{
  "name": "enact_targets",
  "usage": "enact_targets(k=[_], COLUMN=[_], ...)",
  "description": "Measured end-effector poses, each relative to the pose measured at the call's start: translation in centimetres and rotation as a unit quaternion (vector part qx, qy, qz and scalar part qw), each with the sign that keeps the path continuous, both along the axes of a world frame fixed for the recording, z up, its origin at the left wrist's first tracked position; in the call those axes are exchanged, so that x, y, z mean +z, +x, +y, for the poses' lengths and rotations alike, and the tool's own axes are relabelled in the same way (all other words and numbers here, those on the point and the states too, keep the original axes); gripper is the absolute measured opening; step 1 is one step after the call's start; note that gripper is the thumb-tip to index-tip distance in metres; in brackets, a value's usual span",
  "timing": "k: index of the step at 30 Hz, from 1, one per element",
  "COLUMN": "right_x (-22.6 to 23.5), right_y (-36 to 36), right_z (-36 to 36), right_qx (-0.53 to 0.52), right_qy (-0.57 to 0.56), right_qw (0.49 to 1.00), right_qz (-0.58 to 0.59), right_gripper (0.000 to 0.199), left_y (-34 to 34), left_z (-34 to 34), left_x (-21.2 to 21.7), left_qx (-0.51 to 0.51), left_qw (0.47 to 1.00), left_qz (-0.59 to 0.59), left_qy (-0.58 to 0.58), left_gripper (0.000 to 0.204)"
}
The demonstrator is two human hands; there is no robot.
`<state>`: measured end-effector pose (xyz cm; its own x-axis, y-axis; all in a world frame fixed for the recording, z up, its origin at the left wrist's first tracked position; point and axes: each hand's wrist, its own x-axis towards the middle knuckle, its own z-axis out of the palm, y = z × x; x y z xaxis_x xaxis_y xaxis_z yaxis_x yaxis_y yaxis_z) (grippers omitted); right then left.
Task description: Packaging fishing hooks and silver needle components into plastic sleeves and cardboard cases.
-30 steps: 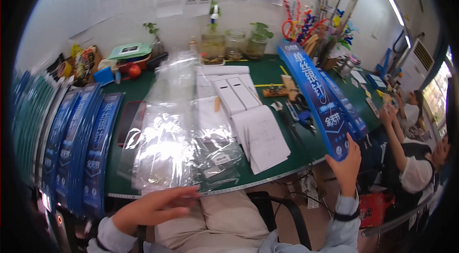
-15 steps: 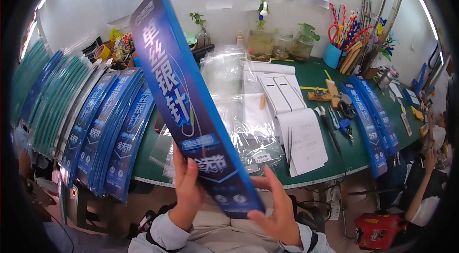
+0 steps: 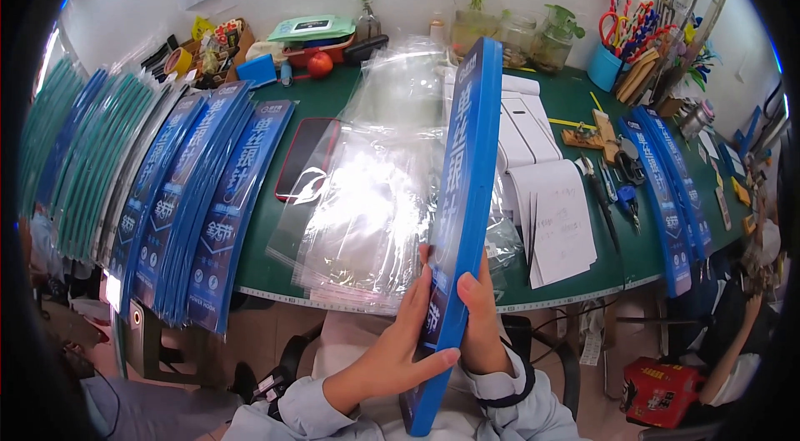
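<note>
A long, flat blue box [image 3: 473,199] with a printed front stands on edge, nearly upright, before my chest. My left hand [image 3: 385,368] grips it low down from the left, the thumb laid across its near narrow side. From the right, my right hand [image 3: 482,326] is closed on the same box a little higher, its fingers mostly hidden behind. Behind the box, clear plastic bags [image 3: 358,207] lie in a shiny pile on the green table [image 3: 275,262].
Rows of blue packs [image 3: 242,207] and green ones [image 3: 100,166] lean at the left. More blue packs [image 3: 654,191] lie right, near pliers [image 3: 627,199] and a notepad [image 3: 554,224]. A phone [image 3: 307,159] lies beside the bags. Another person's arm [image 3: 737,349] shows at the right.
The box has turned from showing its broad front to showing its narrow side, and is now lower and further right. Both hands have shifted their hold. The view has tilted downward.
</note>
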<state>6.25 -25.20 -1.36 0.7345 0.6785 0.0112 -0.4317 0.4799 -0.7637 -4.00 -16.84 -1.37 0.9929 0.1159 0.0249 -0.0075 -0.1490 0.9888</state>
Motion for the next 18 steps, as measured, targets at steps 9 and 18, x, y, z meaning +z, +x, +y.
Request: enact_targets(k=[9,18], right_x=[-1.4,-4.2], right_y=[2.2,2.9], right_z=[-3.1,-4.4], right_qx=[-0.002,-0.039], right_qy=[-0.027,0.085], right_qw=[0.993,0.985], right_qz=[0.111,0.142], right_gripper=[0.069,0.068], left_y=[-3.6,-2.4], left_z=[2.9,4.0], left_x=[-3.5,-2.6], left_qx=[0.027,0.132], left_qw=[0.868,0.816], left_qz=[0.085,0.039], left_qy=[-0.488,-0.561], left_gripper=[0.083,0.067])
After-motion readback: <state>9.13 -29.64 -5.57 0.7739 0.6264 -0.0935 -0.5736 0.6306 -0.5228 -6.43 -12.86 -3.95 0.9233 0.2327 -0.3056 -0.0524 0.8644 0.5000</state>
